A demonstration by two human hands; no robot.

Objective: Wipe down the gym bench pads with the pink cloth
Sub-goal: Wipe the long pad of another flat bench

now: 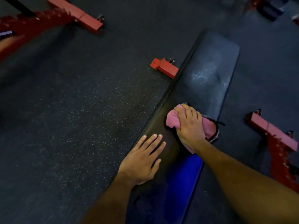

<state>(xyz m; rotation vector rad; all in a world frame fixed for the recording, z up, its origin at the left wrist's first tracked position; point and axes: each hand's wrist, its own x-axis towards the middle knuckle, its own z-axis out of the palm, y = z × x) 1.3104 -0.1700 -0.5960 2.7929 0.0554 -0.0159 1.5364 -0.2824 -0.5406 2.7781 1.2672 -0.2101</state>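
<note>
Underfoot, the speckled black rubber floor (72,110) spreads wide to the left of both hands. Across it, running diagonally from below the forearms up and away past the fingertips, lies the black bench pad (208,68), its far end dull grey with a pale scuffed patch well beyond the right hand. Red steel frame feet flank it: one long red frame (74,13) far off to the upper left, a short red foot (165,67) poking out from under the pad ahead of the left hand, and another red base (275,136) out to the right of the right forearm. A blue strip (182,178) shows on the bench between the two forearms.

The left hand (142,160) lies flat, fingers straight and slightly spread, palm down on the pad's left edge. Just beside it and a little further forward, the right hand (191,126) presses down with fingers curled over the pink cloth (173,120), which is bunched into folds under the palm. The cloth has a dark border visible at its right side and sits on the pad's top surface.
</note>
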